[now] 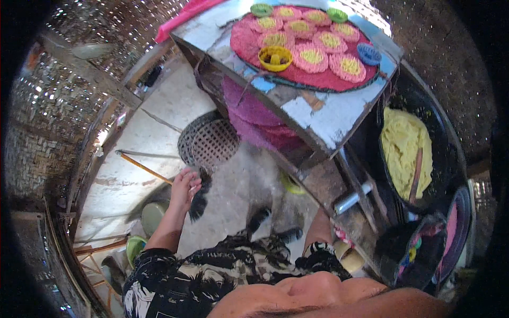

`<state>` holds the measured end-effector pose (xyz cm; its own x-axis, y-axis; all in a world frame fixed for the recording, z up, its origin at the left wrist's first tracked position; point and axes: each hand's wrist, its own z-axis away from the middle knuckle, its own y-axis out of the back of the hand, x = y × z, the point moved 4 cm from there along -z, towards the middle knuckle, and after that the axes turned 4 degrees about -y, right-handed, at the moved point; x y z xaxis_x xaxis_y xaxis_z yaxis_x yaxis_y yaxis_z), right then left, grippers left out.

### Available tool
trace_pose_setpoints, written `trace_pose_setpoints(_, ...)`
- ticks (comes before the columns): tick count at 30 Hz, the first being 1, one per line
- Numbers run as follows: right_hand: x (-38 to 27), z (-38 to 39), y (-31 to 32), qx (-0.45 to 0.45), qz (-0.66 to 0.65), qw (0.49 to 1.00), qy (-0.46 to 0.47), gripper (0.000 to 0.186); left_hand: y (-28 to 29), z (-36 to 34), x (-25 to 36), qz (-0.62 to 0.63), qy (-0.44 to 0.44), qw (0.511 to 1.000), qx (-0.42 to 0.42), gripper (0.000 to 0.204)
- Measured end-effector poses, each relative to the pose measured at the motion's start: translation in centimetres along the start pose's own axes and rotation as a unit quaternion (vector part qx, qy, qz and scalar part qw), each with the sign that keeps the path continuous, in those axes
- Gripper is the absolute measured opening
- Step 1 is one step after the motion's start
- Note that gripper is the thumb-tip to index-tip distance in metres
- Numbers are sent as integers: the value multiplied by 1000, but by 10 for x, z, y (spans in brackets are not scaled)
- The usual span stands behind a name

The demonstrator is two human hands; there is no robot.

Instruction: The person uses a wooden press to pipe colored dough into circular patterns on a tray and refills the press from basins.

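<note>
My left hand (185,186) is raised over the floor on the left, its fingers loosely bent and apart, with nothing visible in it. Behind it a broom with a yellow handle (144,167) and dark bristles (199,204) lies on the floor; it seems apart from the hand. My right forearm (319,230) reaches forward beside the table's lower boards, and the right hand itself is hidden. On the table, a round red tray (244,40) carries several pink, yellow-centred flower-shaped pieces (310,57), a yellow bowl (275,58), a blue one (369,53) and two green ones.
The worn blue-white table (318,119) has a sharp near corner. To its right, a big dark pan (448,159) holds yellow dough (405,138) with a wooden stick (417,177). A woven basket (209,139) stands on the floor. Woven walls (37,132) rise at the left.
</note>
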<state>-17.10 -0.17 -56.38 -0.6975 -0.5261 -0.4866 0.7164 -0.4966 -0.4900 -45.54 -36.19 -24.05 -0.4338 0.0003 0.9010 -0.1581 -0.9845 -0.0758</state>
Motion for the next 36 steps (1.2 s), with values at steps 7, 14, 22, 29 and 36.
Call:
trace_pose_setpoints(7,-79,163,47,75,-2,990,121,31,-8,10,5,14,39,995,-96,33)
trace_pose_setpoints(14,-114,260,151,68,118,990,34,38,-36,7,12,9,83,976,-199,34)
trace_pose_setpoints(22,-152,329,241,89,115,987,72,34,-100,19,10,-47,94,947,-303,35)
trace_pose_setpoints(29,-205,468,316,218,46,951,215,37,-171,-14,6,-4,87,933,-349,40)
trace_pose_setpoints(36,-234,615,333,313,-23,858,406,51,-252,-41,44,-606,-608,475,-194,42)
